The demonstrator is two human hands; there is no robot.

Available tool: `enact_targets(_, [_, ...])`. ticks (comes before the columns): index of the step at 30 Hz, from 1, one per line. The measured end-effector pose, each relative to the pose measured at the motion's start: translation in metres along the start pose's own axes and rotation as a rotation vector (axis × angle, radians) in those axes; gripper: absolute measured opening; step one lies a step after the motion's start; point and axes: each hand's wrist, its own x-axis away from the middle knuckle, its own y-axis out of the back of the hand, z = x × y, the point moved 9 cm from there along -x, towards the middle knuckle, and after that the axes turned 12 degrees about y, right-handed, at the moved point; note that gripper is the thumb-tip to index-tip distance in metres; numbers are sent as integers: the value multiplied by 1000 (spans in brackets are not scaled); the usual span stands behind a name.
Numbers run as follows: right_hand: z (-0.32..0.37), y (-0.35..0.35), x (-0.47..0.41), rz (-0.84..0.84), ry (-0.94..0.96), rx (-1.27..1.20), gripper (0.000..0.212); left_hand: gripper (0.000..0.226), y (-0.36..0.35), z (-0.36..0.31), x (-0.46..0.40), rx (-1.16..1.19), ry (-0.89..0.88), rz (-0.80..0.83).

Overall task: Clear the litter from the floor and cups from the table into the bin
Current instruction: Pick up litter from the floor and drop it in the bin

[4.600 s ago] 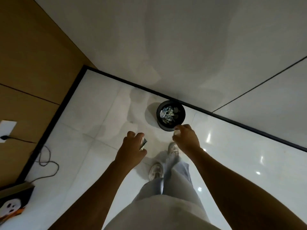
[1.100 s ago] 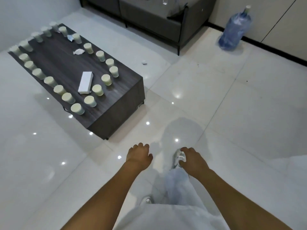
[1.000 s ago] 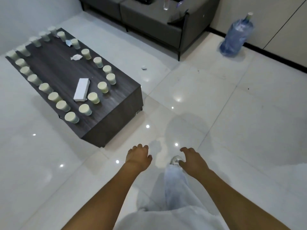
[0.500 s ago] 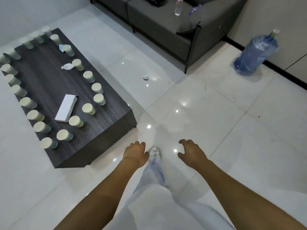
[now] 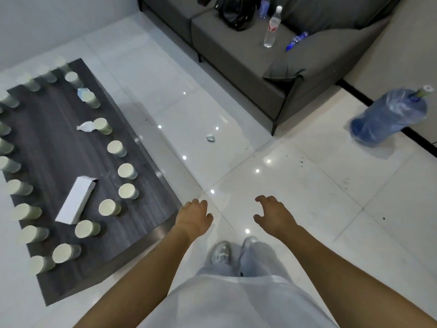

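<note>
Both the left hand (image 5: 194,217) and the right hand (image 5: 274,215) hang loose and empty, likely ready to grab, with paper cups (image 5: 127,191) lined along the table (image 5: 146,204) at nine o'clock and a litter scrap (image 5: 210,138) on the floor at twelve.

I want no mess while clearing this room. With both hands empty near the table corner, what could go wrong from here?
The cups stand close together along the table edge, so reaching for one could topple its neighbours. The small scrap on the glossy floor among the light reflections is easy to overlook. The bin is out of view, so carried items might drop.
</note>
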Motion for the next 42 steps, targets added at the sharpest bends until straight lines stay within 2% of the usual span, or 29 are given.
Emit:
enact_targets(9, [-25, 98, -149, 121, 123, 82, 55, 44, 64, -43, -112, 143, 198, 83])
enact_targets(18, [-3, 167, -292, 283, 257, 228, 54, 42, 127, -59, -204, 352, 351, 86])
enact_targets(27, [47, 181, -447, 399, 260, 261, 52, 42, 165, -5, -322, 459, 459, 161])
enact_targets(35, [86, 188, -591, 380, 267, 225, 54, 41, 222, 30, -452, 486, 468, 132])
enact_targets(38, [75, 160, -649, 420, 244, 225, 55, 40, 210, 41, -506, 538, 514, 112])
enact_targets(42, [36, 98, -731, 438, 225, 254, 53, 40, 149, 53, -586, 581, 594, 130])
